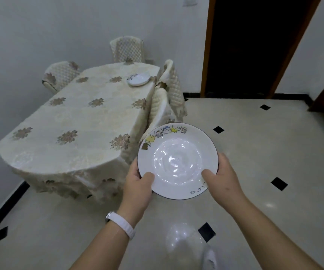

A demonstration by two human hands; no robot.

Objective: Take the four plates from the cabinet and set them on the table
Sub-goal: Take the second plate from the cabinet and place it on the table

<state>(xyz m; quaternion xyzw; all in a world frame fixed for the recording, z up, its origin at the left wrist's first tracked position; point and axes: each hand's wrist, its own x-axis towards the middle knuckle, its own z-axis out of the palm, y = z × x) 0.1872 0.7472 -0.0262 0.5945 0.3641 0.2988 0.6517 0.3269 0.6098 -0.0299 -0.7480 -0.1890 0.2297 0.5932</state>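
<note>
I hold a white plate (177, 160) with cartoon figures on its far rim, level, above the floor just right of the table's near corner. My left hand (138, 184) grips its near-left rim, thumb on top. My right hand (222, 176) grips the near-right rim the same way. A second white plate (138, 79) lies on the table (75, 123) near its far right edge. The table is long, with a cream floral cloth. No cabinet is in view.
Padded chairs stand at the table: one at the far end (127, 48), one at the far left (60, 76), one along the right side (168, 94). A dark open doorway (254, 45) is at the back right. The glossy tiled floor (254, 162) stretches right.
</note>
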